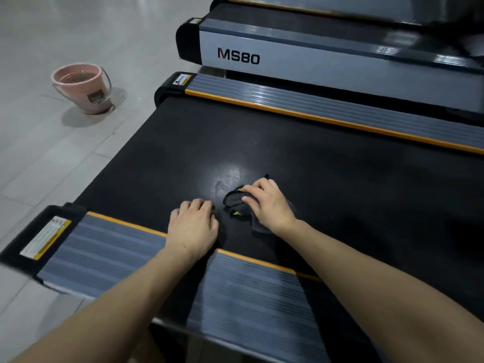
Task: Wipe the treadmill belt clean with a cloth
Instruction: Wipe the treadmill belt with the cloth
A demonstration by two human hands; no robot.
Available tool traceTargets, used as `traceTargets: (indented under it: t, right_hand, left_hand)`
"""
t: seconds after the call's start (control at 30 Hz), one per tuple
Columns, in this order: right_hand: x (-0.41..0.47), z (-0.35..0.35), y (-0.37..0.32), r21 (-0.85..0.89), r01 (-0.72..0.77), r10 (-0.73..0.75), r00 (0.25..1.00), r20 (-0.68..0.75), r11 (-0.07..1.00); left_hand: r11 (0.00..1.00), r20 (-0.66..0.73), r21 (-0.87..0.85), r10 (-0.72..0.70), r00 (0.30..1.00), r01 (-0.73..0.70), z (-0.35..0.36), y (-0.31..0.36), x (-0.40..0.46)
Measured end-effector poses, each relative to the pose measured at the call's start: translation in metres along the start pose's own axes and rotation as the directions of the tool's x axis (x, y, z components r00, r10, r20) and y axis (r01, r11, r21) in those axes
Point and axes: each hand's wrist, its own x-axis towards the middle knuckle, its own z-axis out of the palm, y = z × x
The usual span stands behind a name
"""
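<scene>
I am looking into what I take to be a gym or fitness room. A treadmill fills most of my view, with its black belt (pixel 288 142) running between grey ribbed side rails (pixel 327 106) edged in orange. Just beside it stands a second treadmill (pixel 314 58) marked MS80 on its grey side panel, and the edge of a third machine (pixel 301 9) shows beyond that, all lined up in a row. The floor (pixel 52 166) is pale grey tile, and a pink bucket (pixel 83 87) with a wire handle sits on it.
</scene>
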Motion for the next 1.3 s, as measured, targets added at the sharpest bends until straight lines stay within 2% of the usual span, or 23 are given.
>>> traceTargets:
  t: [0.07,0.17,0.3,0.47,0.57,0.7,0.8,0.9,1.07,1.17,1.3]
  right_hand:
    - [0.015,0.006,0.012,-0.019,0.037,-0.037,0.999,-0.008,0.999]
    - [0.054,0.018,0.033,-0.048,-0.023,0.021,0.998,-0.057,0.999]
    - [0.120,0.037,0.064,-0.079,-0.105,0.093,0.985,-0.145,0.991]
    - [0.191,0.049,0.101,-0.116,-0.254,0.237,0.961,-0.145,0.960]
    - [0.229,0.046,0.117,-0.170,-0.259,0.238,0.962,-0.134,0.951]
    - [0.267,0.038,0.130,-0.181,-0.354,0.281,0.900,-0.334,0.918]
    - [0.255,0.052,0.133,-0.286,-0.256,0.224,0.964,-0.140,0.923]
    - [0.235,0.046,0.128,-0.241,-0.274,0.270,0.961,-0.052,0.931]
    - [0.152,0.030,0.078,-0.088,-0.007,0.011,0.999,0.046,0.996]
    - [0.136,0.029,0.068,-0.108,0.060,-0.054,0.997,0.057,0.992]
    - [0.183,0.046,0.097,-0.187,0.091,-0.091,0.996,0.011,0.978]
  left_hand:
    - [0.998,-0.011,0.025,0.060,0.998,-0.060,-0.004,-0.005,0.034]
    - [0.995,-0.018,0.007,0.096,0.995,-0.096,-0.005,-0.015,0.084]
    - [0.994,-0.048,-0.036,0.104,0.993,-0.106,0.000,-0.030,0.138]
    - [0.993,-0.050,-0.086,0.074,0.996,-0.078,0.012,-0.046,0.189]
    - [0.994,-0.053,-0.096,0.038,0.998,-0.043,0.015,-0.053,0.217]
    - [0.993,-0.009,-0.043,0.106,0.994,-0.106,0.015,-0.062,0.243]
    - [0.988,-0.016,-0.007,0.151,0.988,-0.151,0.019,-0.067,0.248]
    - [0.980,-0.023,0.007,0.200,0.980,-0.200,0.018,-0.071,0.253]
    - [0.962,0.034,-0.013,0.271,0.962,-0.271,0.011,-0.080,0.269]
    - [0.953,0.063,-0.026,0.302,0.951,-0.301,0.008,-0.087,0.276]
    - [0.950,0.039,-0.024,0.313,0.949,-0.312,0.014,-0.088,0.272]
